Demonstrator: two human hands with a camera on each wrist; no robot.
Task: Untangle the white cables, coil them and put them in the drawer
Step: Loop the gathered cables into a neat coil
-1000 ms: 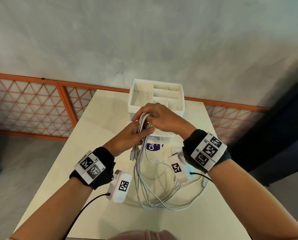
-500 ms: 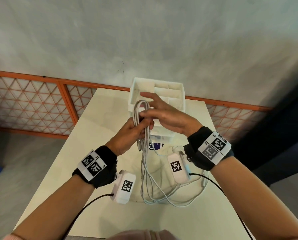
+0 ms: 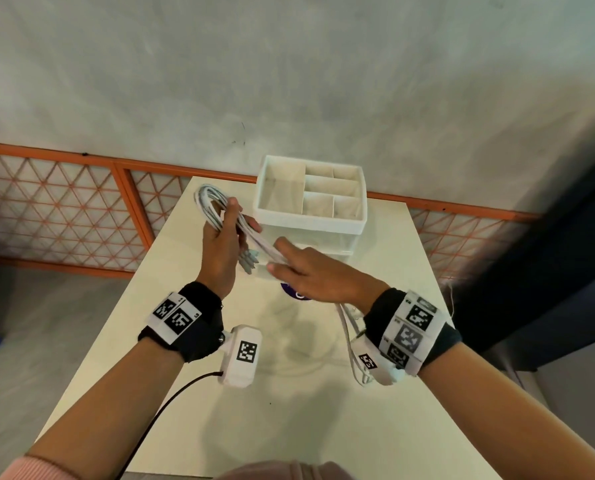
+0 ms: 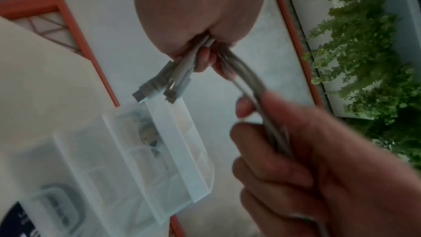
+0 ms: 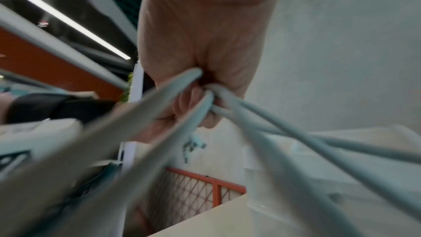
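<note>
Since a second ago the left hand (image 3: 220,251) has carried the looped white cables (image 3: 210,206) leftward, clear of the drawer unit (image 3: 310,216). Right hand (image 3: 310,275) fingers curl round the trailing strands; left fingers grip the bundle, three plugs (image 4: 159,86) hanging above the worktop (image 3: 289,410).

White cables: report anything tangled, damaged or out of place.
Nothing stands out. The left hand grips the looped white cables, plug ends hanging free; the right hand holds the trailing strands. No damage shows, though the wrist views are blurred.
</note>
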